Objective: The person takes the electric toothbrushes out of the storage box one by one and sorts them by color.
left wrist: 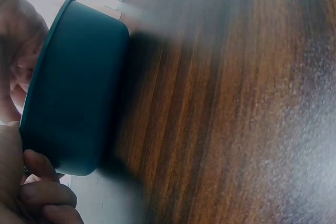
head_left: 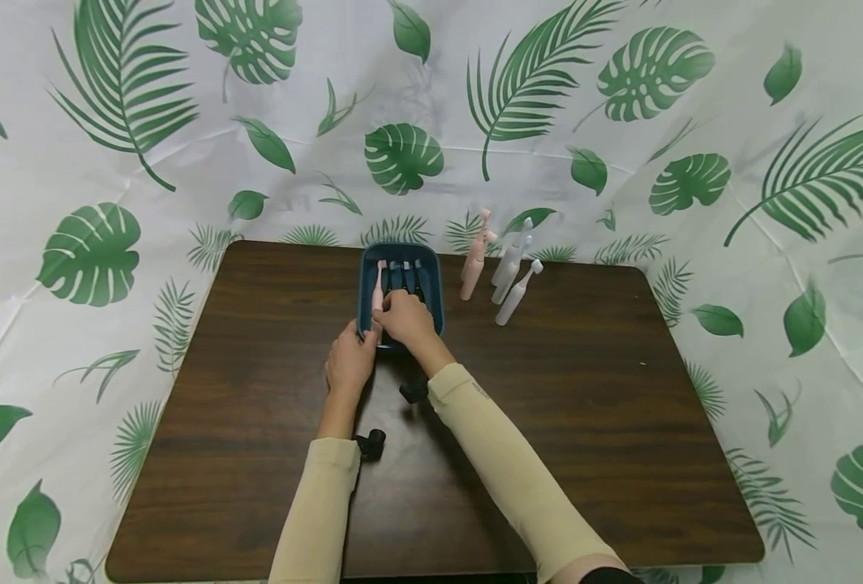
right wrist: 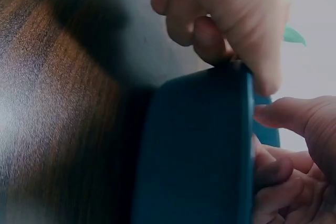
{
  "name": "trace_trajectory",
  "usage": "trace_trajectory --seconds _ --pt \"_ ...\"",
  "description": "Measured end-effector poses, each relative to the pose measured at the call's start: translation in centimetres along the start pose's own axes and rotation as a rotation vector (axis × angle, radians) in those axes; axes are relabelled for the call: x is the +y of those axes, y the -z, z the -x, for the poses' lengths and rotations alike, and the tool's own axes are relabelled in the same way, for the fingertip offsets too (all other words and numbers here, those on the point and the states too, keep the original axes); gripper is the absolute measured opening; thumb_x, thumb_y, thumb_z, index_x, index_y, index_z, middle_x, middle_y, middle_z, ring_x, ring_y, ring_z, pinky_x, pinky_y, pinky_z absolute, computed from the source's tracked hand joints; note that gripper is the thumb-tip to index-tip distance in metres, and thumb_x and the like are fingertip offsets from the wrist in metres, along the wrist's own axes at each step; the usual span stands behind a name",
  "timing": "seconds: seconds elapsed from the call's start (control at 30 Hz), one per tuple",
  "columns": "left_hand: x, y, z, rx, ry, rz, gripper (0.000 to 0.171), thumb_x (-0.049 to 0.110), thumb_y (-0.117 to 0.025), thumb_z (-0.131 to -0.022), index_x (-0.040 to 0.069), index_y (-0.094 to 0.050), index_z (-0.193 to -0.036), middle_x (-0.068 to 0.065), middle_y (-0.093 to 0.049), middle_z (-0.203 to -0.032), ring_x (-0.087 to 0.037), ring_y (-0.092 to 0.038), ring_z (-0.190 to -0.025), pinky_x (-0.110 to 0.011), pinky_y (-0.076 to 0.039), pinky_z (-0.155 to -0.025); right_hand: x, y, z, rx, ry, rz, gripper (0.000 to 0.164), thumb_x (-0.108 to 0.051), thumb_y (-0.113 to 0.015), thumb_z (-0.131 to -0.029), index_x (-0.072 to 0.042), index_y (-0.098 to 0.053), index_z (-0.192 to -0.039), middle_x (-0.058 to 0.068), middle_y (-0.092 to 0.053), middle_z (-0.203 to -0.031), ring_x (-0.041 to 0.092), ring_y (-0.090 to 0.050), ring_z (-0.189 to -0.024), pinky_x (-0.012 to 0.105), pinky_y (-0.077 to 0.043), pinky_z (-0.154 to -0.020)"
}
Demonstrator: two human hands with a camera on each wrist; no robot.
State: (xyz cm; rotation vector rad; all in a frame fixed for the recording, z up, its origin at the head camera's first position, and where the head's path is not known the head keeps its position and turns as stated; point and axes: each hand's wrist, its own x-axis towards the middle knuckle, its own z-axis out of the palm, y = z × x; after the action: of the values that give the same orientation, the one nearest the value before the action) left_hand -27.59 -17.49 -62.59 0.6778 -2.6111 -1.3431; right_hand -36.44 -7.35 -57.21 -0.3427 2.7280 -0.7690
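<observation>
A dark blue plastic bin [head_left: 438, 284] sits at the back of the table. Inside it, along the left side, a pink electric toothbrush [head_left: 377, 284] lies beside several black toothbrushes [head_left: 405, 276]. My left hand [head_left: 349, 357] grips the bin's near left corner. In the left wrist view the fingers of that left hand [left wrist: 47, 195] curl against the outside of the bin [left wrist: 79, 87]. Reaching over the rim, my right hand [head_left: 405, 318] pinches the pink toothbrush by its handle. The bin wall [right wrist: 194, 150] partly hides the right hand [right wrist: 310, 156] in the right wrist view.
Right of the bin stand pink electric toothbrushes [head_left: 471, 272], with pale grey-white ones [head_left: 506, 276] and a white one [head_left: 515, 302] beside them. The brown wooden table [head_left: 585, 438] reaches back to a white curtain [head_left: 315, 170] with green leaves.
</observation>
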Motion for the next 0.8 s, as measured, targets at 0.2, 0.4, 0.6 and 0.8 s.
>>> trace_trajectory --seconds 0.2,0.4,0.6,0.8 --pt "-0.4 -0.1 -0.3 -0.013 0.002 0.000 0.029 0.038 -0.050 -0.104 0.020 -0.067 -0.119 -0.007 -0.063 -0.080 -0.034 -0.063 -0.079 -0.047 -0.045 -0.067 -0.1 -0.9 -0.2 -0.029 0.013 0.061 0.025 -0.036 -0.069 -0.104 -0.014 -0.070 -0.093 0.004 -0.069 -0.080 0.022 -0.064 -0.065 0.035 -0.047 -0.056" --pt "-0.2 0.1 0.0 0.007 -0.011 0.007 0.034 0.037 -0.049 -0.104 0.018 -0.068 -0.126 -0.010 -0.068 -0.087 -0.036 -0.066 -0.083 -0.052 -0.049 -0.071 -0.5 -1.8 -0.7 -0.018 -0.023 0.127 0.029 -0.037 -0.070 -0.103 -0.009 -0.070 -0.103 0.007 -0.069 -0.088 0.024 -0.066 -0.069 0.037 -0.050 -0.059" --pt "-0.1 0.3 0.1 0.010 -0.022 0.018 0.031 0.036 -0.049 -0.106 0.017 -0.068 -0.122 -0.008 -0.063 -0.080 -0.033 -0.063 -0.075 -0.046 -0.044 -0.066 -0.9 -2.1 -1.1 -0.019 -0.060 0.150 0.035 -0.042 -0.072 -0.102 -0.007 -0.070 -0.110 0.007 -0.070 -0.092 0.023 -0.066 -0.072 0.038 -0.053 -0.062" --pt "0.0 0.3 0.3 -0.017 -0.025 0.025 0.030 0.036 -0.047 -0.106 0.016 -0.067 -0.117 -0.005 -0.056 -0.074 -0.030 -0.058 -0.070 -0.042 -0.040 -0.064 -0.8 -2.1 -1.4 -0.033 -0.089 0.194 0.038 -0.049 -0.071 -0.101 -0.013 -0.069 -0.093 0.005 -0.067 -0.081 0.023 -0.064 -0.068 0.038 -0.049 -0.060"
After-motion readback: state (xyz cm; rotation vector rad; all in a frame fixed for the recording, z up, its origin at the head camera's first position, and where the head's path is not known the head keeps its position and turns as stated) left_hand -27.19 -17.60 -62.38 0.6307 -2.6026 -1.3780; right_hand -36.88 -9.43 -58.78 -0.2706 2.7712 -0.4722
